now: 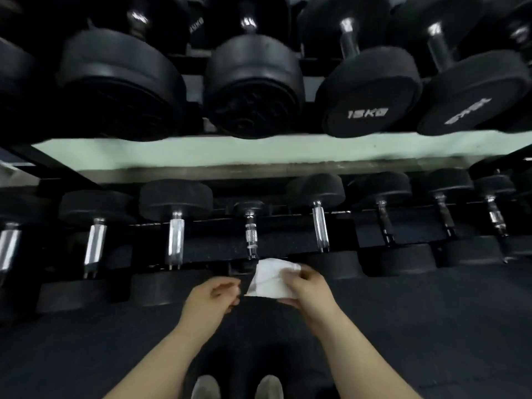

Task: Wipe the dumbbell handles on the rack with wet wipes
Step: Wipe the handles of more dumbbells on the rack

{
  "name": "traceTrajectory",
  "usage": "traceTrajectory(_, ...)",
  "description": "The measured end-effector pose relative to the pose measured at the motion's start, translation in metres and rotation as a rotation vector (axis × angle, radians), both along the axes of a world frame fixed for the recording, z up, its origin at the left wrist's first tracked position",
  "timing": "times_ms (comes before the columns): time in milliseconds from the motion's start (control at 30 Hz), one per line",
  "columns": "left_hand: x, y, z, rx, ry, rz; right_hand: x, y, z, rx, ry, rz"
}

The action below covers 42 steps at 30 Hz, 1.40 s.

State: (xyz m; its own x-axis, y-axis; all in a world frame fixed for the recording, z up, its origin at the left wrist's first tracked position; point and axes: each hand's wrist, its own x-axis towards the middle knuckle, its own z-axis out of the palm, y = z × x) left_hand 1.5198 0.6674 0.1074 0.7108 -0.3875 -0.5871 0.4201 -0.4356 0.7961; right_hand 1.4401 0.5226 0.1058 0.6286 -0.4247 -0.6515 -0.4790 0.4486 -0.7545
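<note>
Around: dumbbell handle [251, 231] just beyond wet wipe [270, 279]
Right hand [309, 286]: fingers grasp the wet wipe
Left hand [211, 295]: fingers curled, grip unclear

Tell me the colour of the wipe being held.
White: the thin crumpled wet wipe shows best in the head view.

Floor [431, 326]: dark, speckled rubber matting. Shoes [205, 388]: one pair, grey toes, side by side at the bottom edge. Pale green strip [201, 152]: horizontal, spanning mid-view.
</note>
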Motion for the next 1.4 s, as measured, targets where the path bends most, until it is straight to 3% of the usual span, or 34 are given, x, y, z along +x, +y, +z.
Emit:
traceTrajectory(133, 0.012, -0.015, -0.078, 0.183, -0.253, -0.136, 0.006, -0.035, -0.069, -0.111, 0.029, 0.042)
traceTrajectory(333, 0.031, -0.038, -0.186, 0.203, -0.534, -0.178, 0.047, -0.060, -0.151, -0.397, -0.074, 0.015)
traceTrajectory(533, 0.052, -0.046, -0.245, 0.152, -0.731, -0.304, 0.107, -0.068, -0.204, -0.793, -0.212, -0.015)
traceTrajectory(633, 0.056, -0.049, -0.256, 0.139, -0.779, -0.307, 0.133, -0.064, -0.223, -1.116, -0.272, 0.061)
traceTrajectory(733, 0.060, -0.050, -0.264, 0.127, -0.859, -0.336, 0.152, -0.061, -0.246, -1.341, -0.215, 0.392)
traceTrajectory(800, 0.061, -0.050, -0.265, 0.106, -0.869, -0.350, 0.152, -0.061, -0.256, -1.303, -0.134, 0.589)
traceTrajectory(1067, 0.062, -0.048, -0.265, 0.084, -0.846, -0.354, 0.128, -0.061, -0.251, -1.109, -0.100, 0.832)
traceTrajectory(1400, 0.063, -0.049, -0.267, 0.058, -0.824, -0.313, 0.163, -0.068, -0.251, -1.276, -0.057, 0.642)
